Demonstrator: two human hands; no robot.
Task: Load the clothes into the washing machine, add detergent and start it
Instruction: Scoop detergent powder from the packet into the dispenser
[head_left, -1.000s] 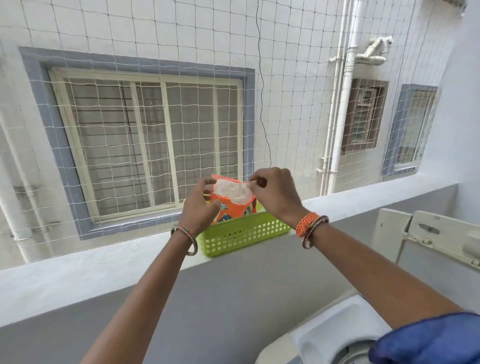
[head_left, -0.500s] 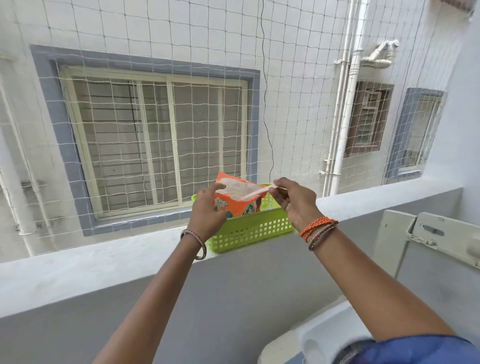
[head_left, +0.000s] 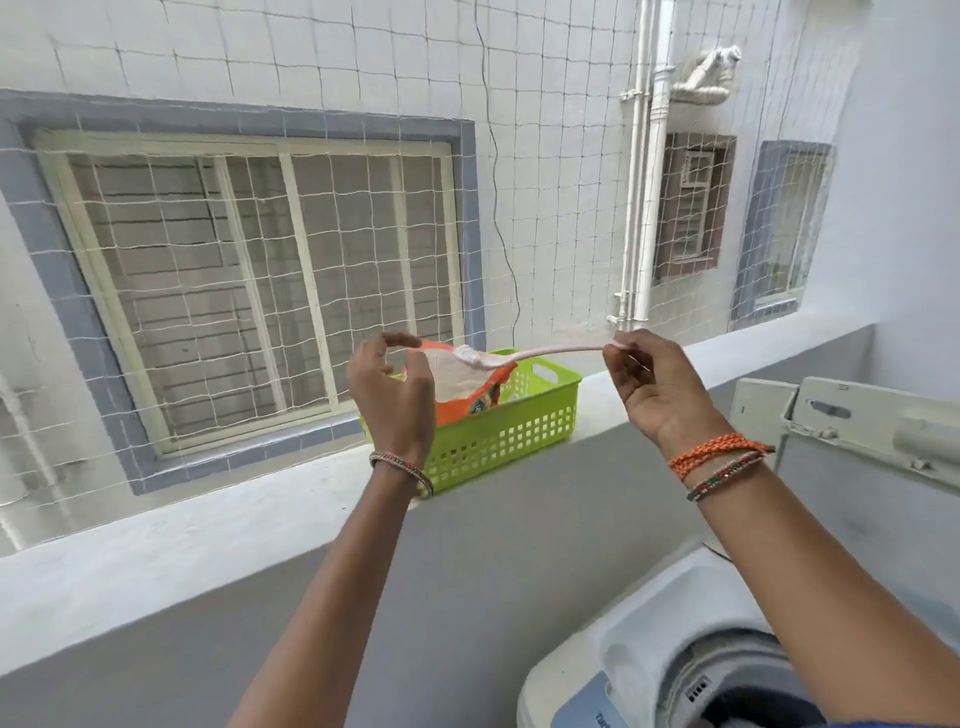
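An orange detergent packet (head_left: 470, 402) stands open in a lime green basket (head_left: 509, 444) on the ledge. My left hand (head_left: 392, 395) grips the packet's left rim. My right hand (head_left: 654, 387) pinches the end of a long pale pink spoon (head_left: 543, 353). The spoon's bowl holds a heap of white powder just above the packet's mouth. The top-loading washing machine (head_left: 618, 660) sits at the bottom right with its drum opening exposed. Its raised lid (head_left: 857, 436) leans against the right wall. What lies inside the drum is mostly cut off by the frame.
A white ledge (head_left: 182, 540) tops a grey parapet wall in front of me. A white safety net (head_left: 545, 208) rises from the ledge. Behind it are a neighbouring building's windows and drain pipes (head_left: 647, 208).
My right hand has drawn the spoon out of the packet and moved right with powder on it. My left hand stays on the packet.
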